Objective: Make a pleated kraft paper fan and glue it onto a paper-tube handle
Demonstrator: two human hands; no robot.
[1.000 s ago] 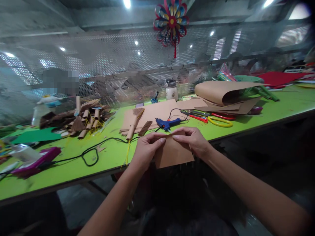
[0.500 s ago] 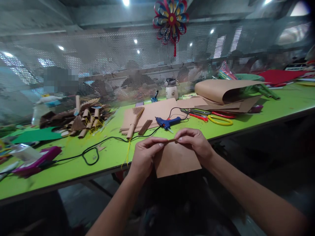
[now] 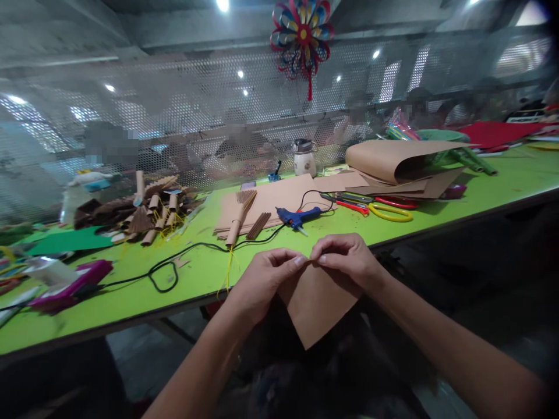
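A sheet of brown kraft paper (image 3: 317,302) hangs in front of the table edge, one corner pointing down. Along its upper edge, where a narrow fold shows, my left hand (image 3: 279,270) pinches it between thumb and fingers. My right hand (image 3: 343,259) pinches the same edge just beside, the two thumbs nearly meeting. Beyond my hands lies a blue hot glue gun (image 3: 299,217). To its left are a small pleated strip of brown paper (image 3: 258,226) and a rolled paper piece with a fanned top (image 3: 236,224) and yellow string.
Yellow-handled scissors (image 3: 391,212) and a red-handled tool (image 3: 353,206) lie right of the glue gun. Brown sheets (image 3: 279,195) and a curled sheet (image 3: 388,158) are behind. A black cable (image 3: 192,247) crosses the green table (image 3: 131,297). Rolled paper pieces (image 3: 152,215) pile up left; a bottle (image 3: 304,158) stands behind.
My hands have drawn closer together along the paper's folded edge. The sheet has turned and tilted, so its lower corner now points down.
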